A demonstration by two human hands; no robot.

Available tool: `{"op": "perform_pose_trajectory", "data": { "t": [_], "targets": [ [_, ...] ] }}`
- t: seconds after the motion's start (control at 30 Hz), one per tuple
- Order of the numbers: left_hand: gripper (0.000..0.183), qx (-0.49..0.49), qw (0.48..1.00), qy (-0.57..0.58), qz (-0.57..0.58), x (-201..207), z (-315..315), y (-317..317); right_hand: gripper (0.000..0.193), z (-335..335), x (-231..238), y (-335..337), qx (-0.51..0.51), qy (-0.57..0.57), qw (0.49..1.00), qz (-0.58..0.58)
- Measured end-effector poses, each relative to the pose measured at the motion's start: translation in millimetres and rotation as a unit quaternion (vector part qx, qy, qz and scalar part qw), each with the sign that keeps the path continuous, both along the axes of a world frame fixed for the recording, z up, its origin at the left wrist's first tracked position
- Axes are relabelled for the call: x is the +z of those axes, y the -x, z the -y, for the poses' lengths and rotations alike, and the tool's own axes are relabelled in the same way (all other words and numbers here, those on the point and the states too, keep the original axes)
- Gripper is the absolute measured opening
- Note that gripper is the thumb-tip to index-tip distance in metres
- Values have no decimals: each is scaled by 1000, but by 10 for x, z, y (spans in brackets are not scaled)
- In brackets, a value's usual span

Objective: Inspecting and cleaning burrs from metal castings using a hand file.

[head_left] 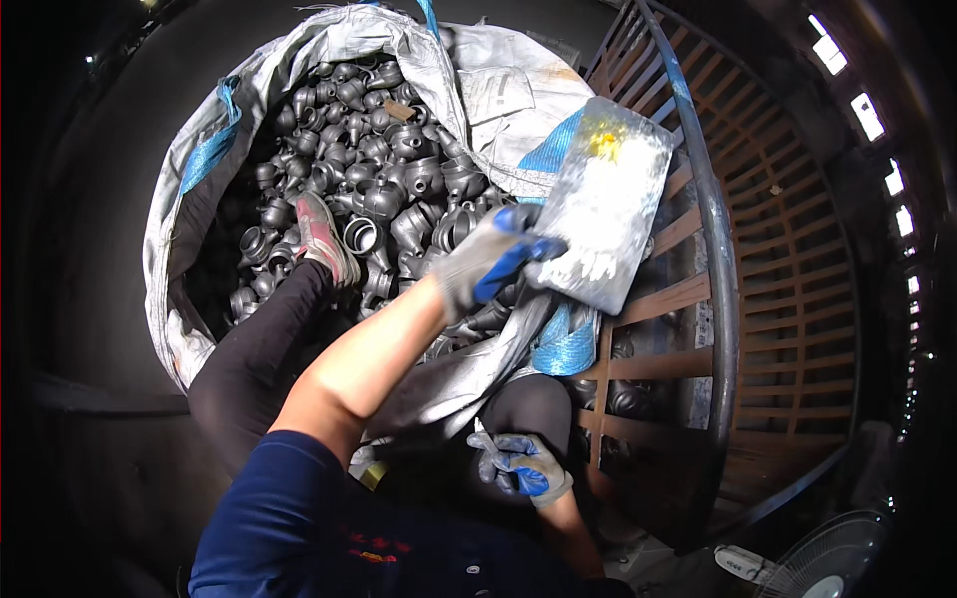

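Note:
My left hand (498, 257), in a grey glove with blue fingertips, reaches across the bag and grips the lower left edge of a flat silvery metal plate (608, 214). The plate is rectangular, with a bright yellow smear near its top, and it overlaps the bag's rim and the cage rail. Close to my lap, my right hand (525, 468), gloved alike, is closed on a thin pale stick-like thing (481, 431) whose kind I cannot make out. Beneath my left arm, dark grey rounded metal castings (384, 194) fill a big white woven bag (164, 264).
My left foot, in a red and grey shoe (321, 239), rests on the castings. Blue straps (207, 154) hang from the bag. To the right stands a rusty slatted metal cage (788, 259) with a thick blue-grey rail (720, 269). A fan (832, 558) stands at the lower right.

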State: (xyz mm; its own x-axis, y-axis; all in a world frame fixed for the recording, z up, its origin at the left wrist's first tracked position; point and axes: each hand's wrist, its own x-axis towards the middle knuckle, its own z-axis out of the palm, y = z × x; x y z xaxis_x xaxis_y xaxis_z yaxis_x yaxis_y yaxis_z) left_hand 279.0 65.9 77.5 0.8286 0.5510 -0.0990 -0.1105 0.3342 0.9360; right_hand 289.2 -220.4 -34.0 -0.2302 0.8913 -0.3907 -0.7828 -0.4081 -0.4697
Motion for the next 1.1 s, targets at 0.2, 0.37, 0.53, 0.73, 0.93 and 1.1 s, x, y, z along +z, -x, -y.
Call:
{"op": "perform_pose_trajectory", "data": {
  "t": [0.2, 0.37, 0.53, 0.73, 0.93, 1.1],
  "targets": [
    [15, 19, 974, -101, -204, -888, -358, -979, 39, -56, 126, 59, -14, 18, 1000, -8],
    [19, 6, 996, 26, -90, -820, -195, -762, 48, -79, 150, -14, -13, 38, 999, 1],
    [18, 100, 985, 127, 61, -1004, -450, 33, 44, -104, 151, -38, -34, 10, 999, -27],
    [41, 99, 893, -277, -340, -1819, 42, 942, 45, -80, 102, -44, -47, 28, 998, -19],
    [44, -144, 704, -504, -480, -2329, 75, 984, 49, -156, 175, 20, -23, 17, 999, -30],
    [24, -86, 775, -411, -473, -1831, 16, 1155, 52, -115, 138, 5, -41, 20, 999, -15]
  ]
}}
